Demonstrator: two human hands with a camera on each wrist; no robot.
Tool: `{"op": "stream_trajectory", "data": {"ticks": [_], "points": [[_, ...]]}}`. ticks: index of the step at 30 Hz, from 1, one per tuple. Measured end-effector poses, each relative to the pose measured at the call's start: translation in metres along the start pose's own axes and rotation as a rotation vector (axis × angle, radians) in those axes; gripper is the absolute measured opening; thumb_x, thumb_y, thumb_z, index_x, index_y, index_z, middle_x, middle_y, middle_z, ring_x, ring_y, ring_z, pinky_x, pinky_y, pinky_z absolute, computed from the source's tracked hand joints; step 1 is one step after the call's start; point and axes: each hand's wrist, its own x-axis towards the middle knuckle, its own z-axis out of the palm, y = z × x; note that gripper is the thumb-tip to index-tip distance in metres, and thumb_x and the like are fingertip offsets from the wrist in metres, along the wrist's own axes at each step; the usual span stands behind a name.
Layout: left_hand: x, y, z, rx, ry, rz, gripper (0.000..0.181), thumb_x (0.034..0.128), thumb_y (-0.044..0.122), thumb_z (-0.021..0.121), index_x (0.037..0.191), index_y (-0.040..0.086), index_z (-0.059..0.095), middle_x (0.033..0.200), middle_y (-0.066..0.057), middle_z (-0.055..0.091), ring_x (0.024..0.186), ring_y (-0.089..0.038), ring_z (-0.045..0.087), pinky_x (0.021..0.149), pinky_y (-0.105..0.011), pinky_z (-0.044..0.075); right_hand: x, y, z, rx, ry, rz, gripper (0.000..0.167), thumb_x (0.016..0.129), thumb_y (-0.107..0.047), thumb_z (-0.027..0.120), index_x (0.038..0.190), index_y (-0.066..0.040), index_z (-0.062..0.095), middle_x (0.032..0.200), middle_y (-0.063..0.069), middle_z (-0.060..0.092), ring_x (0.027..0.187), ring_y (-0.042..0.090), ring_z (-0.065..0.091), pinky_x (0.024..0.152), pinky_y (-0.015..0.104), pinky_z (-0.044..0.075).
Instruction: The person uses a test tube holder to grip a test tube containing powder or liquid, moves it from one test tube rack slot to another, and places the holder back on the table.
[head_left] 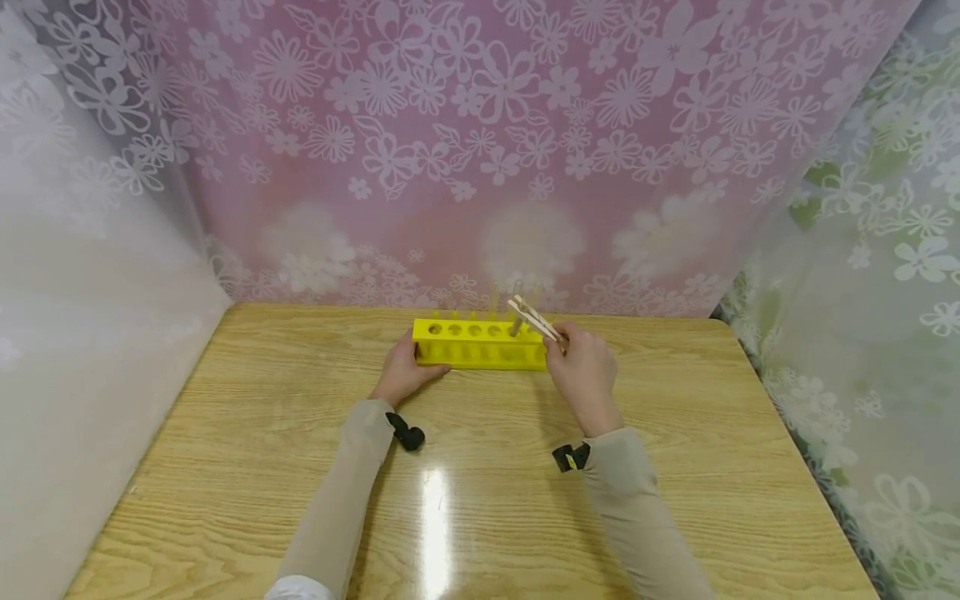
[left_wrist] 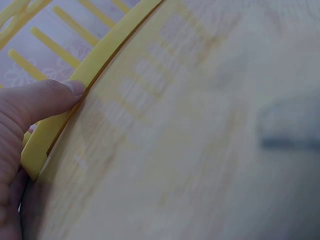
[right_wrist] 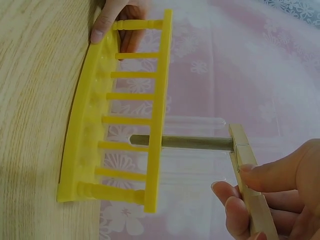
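Observation:
A yellow test tube rack (head_left: 480, 363) stands near the table's far edge. Its left end is held by my left hand (head_left: 405, 371), whose thumb (left_wrist: 55, 97) lies on the base rail in the left wrist view. My right hand (head_left: 585, 371) grips a wooden test tube holder (head_left: 534, 317) at the rack's right side. Clamped in that holder is a test tube (right_wrist: 197, 143) with grey-brown contents. In the right wrist view, its rounded lower end passes through the rack's top plate (right_wrist: 161, 100) and hangs above the base.
Clear test tubes (right_wrist: 195, 121) stand behind the top plate, apparently on the rack's rear pegs. A pink flowered curtain (head_left: 450, 167) hangs behind the wooden table (head_left: 487, 500), with pale curtains at both sides. Black wrist cameras (head_left: 408, 433) sit on the sleeves.

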Motion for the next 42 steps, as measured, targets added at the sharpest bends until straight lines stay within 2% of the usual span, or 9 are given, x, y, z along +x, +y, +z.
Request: {"op": "stream_trajectory", "data": {"ticks": [12,32,42], "points": [[0.000,0.002,0.000,0.012,0.005,-0.013,0.081,0.0758,0.034,0.087,0.141,0.013,0.044,0.128,-0.012,0.059,0.116,-0.030,0.057,0.101,-0.049,0.045,-0.001,-0.002,-0.012,0.002,0.060,-0.044,0.025,0.094,-0.020,0.070,0.112,-0.003,0.073,0.087,0.015,0.073,0.058,0.027,0.062,0.047,0.039,0.047],[0.000,0.002,-0.001,0.036,0.001,-0.035,0.082,0.0757,0.033,0.088,0.142,0.013,0.043,0.125,-0.013,0.059,0.113,-0.030,0.058,0.098,-0.049,0.047,-0.005,-0.002,-0.031,0.037,0.122,-0.047,0.025,0.092,-0.018,0.072,0.112,-0.004,0.074,0.084,0.015,0.073,0.050,0.023,0.054,0.042,0.032,0.035],[-0.001,0.004,-0.001,0.043,0.002,-0.031,0.081,0.0759,0.031,0.088,0.141,0.013,0.044,0.126,-0.012,0.059,0.113,-0.030,0.058,0.099,-0.048,0.047,-0.005,0.006,-0.032,0.018,0.136,-0.045,0.024,0.091,-0.017,0.074,0.111,-0.005,0.074,0.084,0.015,0.073,0.053,0.024,0.057,0.043,0.033,0.037]]}}
